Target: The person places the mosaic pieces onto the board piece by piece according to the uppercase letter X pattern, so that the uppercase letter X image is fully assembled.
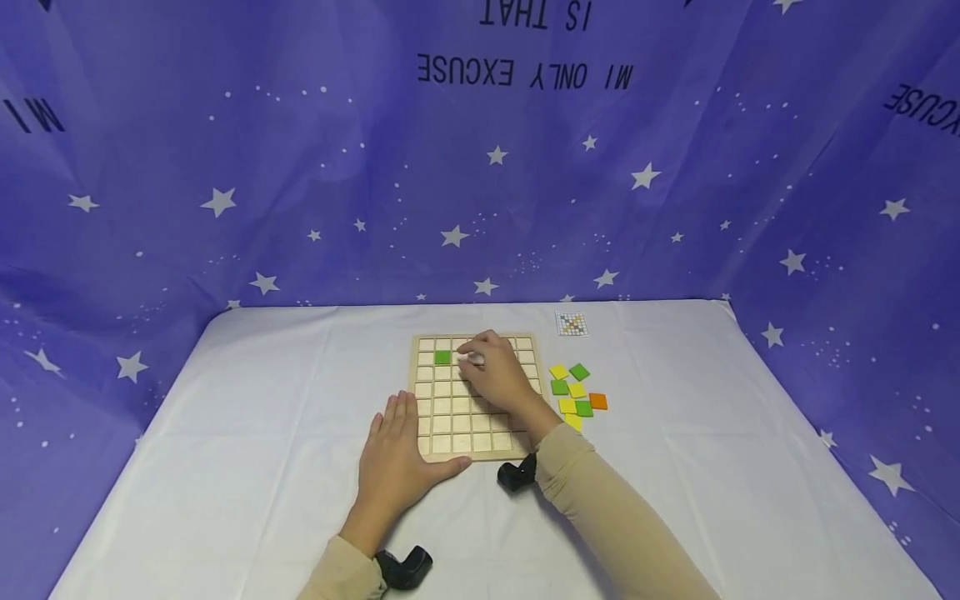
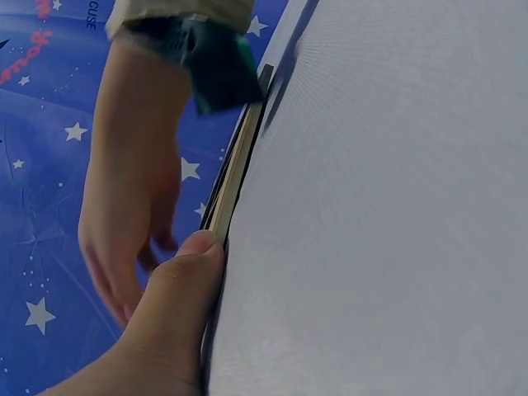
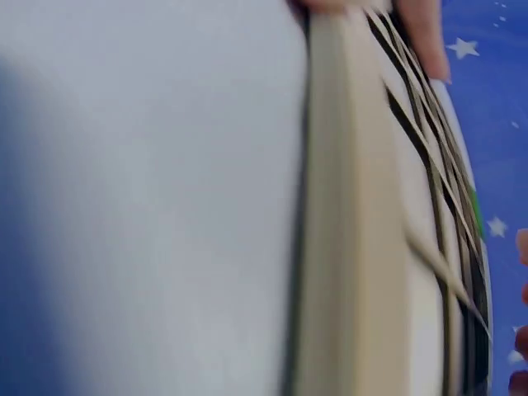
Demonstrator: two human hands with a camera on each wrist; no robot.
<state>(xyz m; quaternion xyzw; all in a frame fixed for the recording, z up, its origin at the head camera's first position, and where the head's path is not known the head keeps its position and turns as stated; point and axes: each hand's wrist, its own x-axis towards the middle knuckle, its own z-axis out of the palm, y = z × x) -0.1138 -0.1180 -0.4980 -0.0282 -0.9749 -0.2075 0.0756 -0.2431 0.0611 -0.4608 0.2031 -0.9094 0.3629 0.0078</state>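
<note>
Fingers (image 1: 400,412) straight, the left hand (image 1: 395,462) is likely steadying a pale wooden grid board (image 1: 461,423) on the white-clothed worktop (image 1: 225,467); the right hand (image 1: 497,373), fingers bent, is hovering near a square green tile (image 1: 442,357), hold unclear.

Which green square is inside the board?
The green tile near the far left corner of the wooden board, second row, second column. The other green tiles lie right of the board, on the white cloth.
</note>
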